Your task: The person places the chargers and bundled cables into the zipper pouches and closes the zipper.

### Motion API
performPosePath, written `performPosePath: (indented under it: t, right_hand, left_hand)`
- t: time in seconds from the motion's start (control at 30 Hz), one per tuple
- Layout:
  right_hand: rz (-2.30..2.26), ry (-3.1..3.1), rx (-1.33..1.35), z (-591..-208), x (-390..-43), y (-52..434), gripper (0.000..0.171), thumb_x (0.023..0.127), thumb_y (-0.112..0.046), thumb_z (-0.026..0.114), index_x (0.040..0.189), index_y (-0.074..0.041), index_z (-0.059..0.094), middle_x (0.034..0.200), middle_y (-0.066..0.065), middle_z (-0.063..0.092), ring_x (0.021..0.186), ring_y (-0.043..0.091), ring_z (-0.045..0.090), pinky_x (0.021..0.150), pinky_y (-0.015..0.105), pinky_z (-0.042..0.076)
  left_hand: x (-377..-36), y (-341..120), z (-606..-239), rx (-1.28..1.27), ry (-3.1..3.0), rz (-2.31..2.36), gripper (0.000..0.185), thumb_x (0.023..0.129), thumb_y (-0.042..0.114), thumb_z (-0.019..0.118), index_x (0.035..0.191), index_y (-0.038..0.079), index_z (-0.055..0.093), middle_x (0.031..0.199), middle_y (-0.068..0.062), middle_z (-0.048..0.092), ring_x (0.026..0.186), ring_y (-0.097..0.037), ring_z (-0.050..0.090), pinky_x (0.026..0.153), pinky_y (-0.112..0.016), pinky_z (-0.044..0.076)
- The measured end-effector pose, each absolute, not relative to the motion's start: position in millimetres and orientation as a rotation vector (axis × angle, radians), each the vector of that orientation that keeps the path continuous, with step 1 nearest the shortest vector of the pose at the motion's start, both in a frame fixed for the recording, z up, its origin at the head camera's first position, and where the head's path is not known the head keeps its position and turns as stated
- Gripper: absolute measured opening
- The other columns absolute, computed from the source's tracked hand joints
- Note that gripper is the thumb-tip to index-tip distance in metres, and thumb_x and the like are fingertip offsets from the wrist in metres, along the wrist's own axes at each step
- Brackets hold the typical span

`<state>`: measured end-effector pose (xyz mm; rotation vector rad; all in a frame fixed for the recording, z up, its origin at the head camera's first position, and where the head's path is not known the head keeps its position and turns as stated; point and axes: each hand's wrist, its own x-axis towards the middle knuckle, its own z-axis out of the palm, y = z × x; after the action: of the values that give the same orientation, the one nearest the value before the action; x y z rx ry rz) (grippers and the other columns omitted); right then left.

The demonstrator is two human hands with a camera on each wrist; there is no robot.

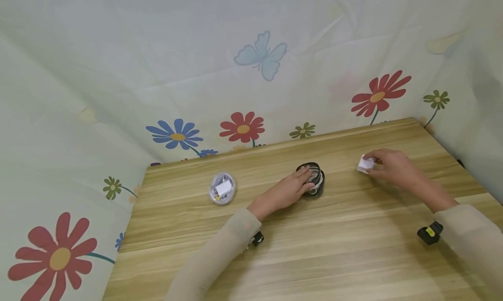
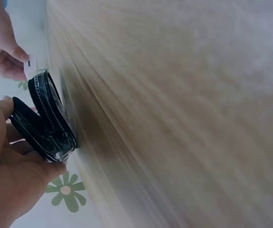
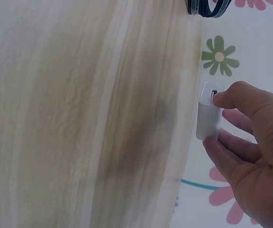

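A small black zip case [image 1: 320,188] with pale lines across its lid lies on the table, and my left hand [image 1: 288,189] reaches over it. In the left wrist view the case [image 2: 46,116] gapes like a clamshell, its zipper edges parted, with my fingers and thumb gripping its upper half. Its inside is hidden. To the right, my right hand [image 1: 393,165] pinches a white charger plug [image 1: 365,163] between thumb and fingers. A USB port shows on one end of the charger [image 3: 208,114] in the right wrist view.
On the left of the wood-grain table [image 1: 177,231] lies a coiled white cable [image 1: 217,199] with another white charger plug [image 1: 224,188] on top. A flower-printed cloth [image 1: 212,95] hangs along the table's back and sides.
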<state>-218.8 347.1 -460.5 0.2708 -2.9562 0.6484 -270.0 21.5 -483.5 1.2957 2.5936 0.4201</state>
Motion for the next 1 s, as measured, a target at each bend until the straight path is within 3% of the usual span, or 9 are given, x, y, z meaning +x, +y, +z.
performPosePath:
  t: [0.27, 0.5, 1.0]
  right_hand:
    - [0.662, -2.964, 0.287, -454, -217, 337, 0.047, 0.085, -0.01, 0.081, 0.127, 0.006, 0.064, 0.121, 0.029, 0.066, 0.106, 0.041, 0.064, 0.09, 0.059, 0.053]
    - [0.651, -2.945, 0.321, -453, -218, 329, 0.045, 0.085, -0.01, 0.082, 0.125, 0.004, 0.066, 0.12, 0.028, 0.067, 0.103, 0.038, 0.066, 0.087, 0.057, 0.055]
    - [0.691, -2.93, 0.401, -450, -217, 309, 0.042, 0.086, -0.011, 0.081, 0.124, 0.001, 0.067, 0.124, 0.026, 0.065, 0.106, 0.039, 0.067, 0.087, 0.055, 0.057]
  left_hand:
    - [-270, 22, -484, 1.29, 2.594, 0.445, 0.06, 0.112, 0.04, 0.034, 0.159, 0.003, 0.028, 0.168, -0.013, 0.02, 0.155, -0.023, 0.018, 0.124, -0.034, 0.021]
    - [-269, 21, -486, 1.235, 2.588, 0.517, 0.067, 0.11, 0.042, 0.035, 0.163, 0.009, 0.012, 0.17, -0.01, 0.013, 0.155, -0.021, 0.016, 0.124, -0.034, 0.021]
    - [-270, 21, -490, 1.261, 2.61, 0.481, 0.064, 0.111, 0.043, 0.032, 0.161, 0.003, 0.022, 0.169, -0.011, 0.015, 0.155, -0.021, 0.016, 0.124, -0.033, 0.021]
